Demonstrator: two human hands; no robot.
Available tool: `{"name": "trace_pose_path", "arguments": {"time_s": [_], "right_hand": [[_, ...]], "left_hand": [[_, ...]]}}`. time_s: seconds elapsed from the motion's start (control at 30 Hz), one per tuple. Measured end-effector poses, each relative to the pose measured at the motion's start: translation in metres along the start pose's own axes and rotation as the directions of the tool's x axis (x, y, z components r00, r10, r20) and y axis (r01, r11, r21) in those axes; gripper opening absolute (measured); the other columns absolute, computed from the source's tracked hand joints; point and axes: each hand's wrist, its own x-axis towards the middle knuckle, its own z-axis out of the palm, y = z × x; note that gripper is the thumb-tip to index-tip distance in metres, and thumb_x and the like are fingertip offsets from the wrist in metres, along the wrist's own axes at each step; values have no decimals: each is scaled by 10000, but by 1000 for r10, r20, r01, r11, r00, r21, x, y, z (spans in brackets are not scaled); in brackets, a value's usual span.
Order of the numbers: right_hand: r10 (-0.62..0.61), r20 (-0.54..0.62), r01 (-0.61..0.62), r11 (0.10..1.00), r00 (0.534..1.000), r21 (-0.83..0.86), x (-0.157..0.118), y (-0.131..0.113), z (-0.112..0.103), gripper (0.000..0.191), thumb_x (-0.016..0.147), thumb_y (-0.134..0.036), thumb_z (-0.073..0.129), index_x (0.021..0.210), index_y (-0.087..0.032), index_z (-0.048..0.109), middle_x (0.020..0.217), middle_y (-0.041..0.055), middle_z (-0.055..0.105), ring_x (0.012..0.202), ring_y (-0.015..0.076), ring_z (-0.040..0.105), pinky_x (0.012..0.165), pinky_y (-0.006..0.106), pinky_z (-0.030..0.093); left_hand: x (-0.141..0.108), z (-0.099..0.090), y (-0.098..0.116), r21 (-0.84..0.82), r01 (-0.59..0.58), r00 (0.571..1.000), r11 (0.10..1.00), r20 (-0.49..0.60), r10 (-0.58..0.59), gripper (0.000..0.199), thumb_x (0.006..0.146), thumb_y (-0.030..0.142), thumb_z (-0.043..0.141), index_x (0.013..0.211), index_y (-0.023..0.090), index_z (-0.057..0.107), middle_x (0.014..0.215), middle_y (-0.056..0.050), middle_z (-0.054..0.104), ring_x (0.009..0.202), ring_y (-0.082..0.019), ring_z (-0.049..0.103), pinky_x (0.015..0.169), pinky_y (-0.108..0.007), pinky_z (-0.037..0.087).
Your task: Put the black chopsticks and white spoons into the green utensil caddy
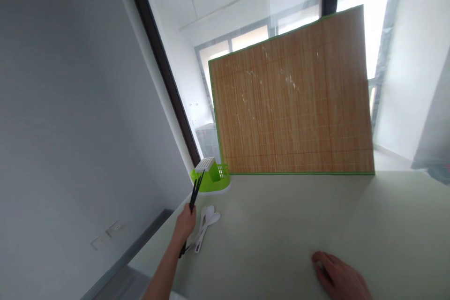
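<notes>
My left hand [186, 221] is closed around a bundle of black chopsticks [196, 191], held upright with a slight lean over the table's left side. Their upper tips reach in front of a green plastic utensil holder [210, 182] with a white slatted part on top. Just right of that hand, several white spoons [210, 217] lie together on the tabletop; some thin items near their handles are partly hidden by my wrist. My right hand [339, 274] rests on the table at the lower right, fingers loosely curled, with nothing visible in them.
A bamboo mat [293, 98] with green edging stands upright against the glass at the back of the pale table [274, 225]. A grey wall [77, 117] with a socket plate [113, 228] runs along the left, past the table's edge.
</notes>
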Motion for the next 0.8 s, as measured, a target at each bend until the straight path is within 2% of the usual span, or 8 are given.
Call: {"name": "trace_pose_path", "arguments": {"time_s": [0.07,0.1,0.2,0.3,0.37,0.43,0.57,0.8], "right_hand": [[31,-27,-30,999,999,31,2,-4,-5,192,860,-323,429,948,-305,599,905,-26,693,728,137,671,625,219,509],[57,-44,-55,997,997,46,3,-6,-9,201,865,-332,424,974,-303,590,910,-22,688,725,132,667,624,217,506],[155,-101,-147,986,983,82,6,-8,-20,241,869,-378,421,1049,-290,557,854,-18,661,695,125,647,600,213,494],[252,-149,-235,964,956,124,6,-7,-27,300,861,-422,435,1106,-270,518,853,-11,635,672,125,622,580,218,485],[291,-160,-261,948,943,182,5,-5,-28,336,861,-429,435,1145,-259,490,874,-3,630,646,121,605,577,223,485],[296,-152,-252,934,943,255,5,-5,-27,353,866,-425,427,1170,-252,471,874,2,631,617,116,589,569,225,486],[254,-165,-182,914,953,362,7,-10,-28,351,873,-386,417,1190,-242,462,893,19,634,646,117,587,578,222,492],[194,-156,-118,910,969,398,8,-18,-35,304,875,-339,423,1151,-234,496,908,37,616,702,130,588,606,233,492]], "left_hand": [[-29,13,37,-147,-66,995,987,66,76,323,901,376,251,1094,212,451,744,-9,583,557,-113,556,493,-213,401],[-47,24,57,-405,-66,977,912,160,142,326,887,399,271,1098,219,443,681,25,529,465,-86,480,434,-197,357],[-110,70,120,-796,144,819,588,429,380,330,802,439,420,1053,225,440,604,86,397,369,-37,310,361,-162,262],[-165,115,172,-815,285,690,506,540,482,354,744,401,522,1041,225,444,572,100,376,365,-28,277,344,-147,237],[-188,136,197,-836,308,700,455,523,487,337,756,417,518,1022,220,453,542,101,359,369,-37,289,334,-145,229],[-203,146,216,-879,306,761,365,456,462,349,773,481,502,996,215,466,512,106,321,365,-43,280,327,-147,215],[-215,144,234,-952,249,857,178,302,418,433,746,606,515,888,198,480,502,104,308,367,-37,253,339,-158,211],[-228,143,224,-984,76,850,162,149,505,421,735,589,561,758,175,489,487,73,400,392,-48,331,391,-179,280]]}}
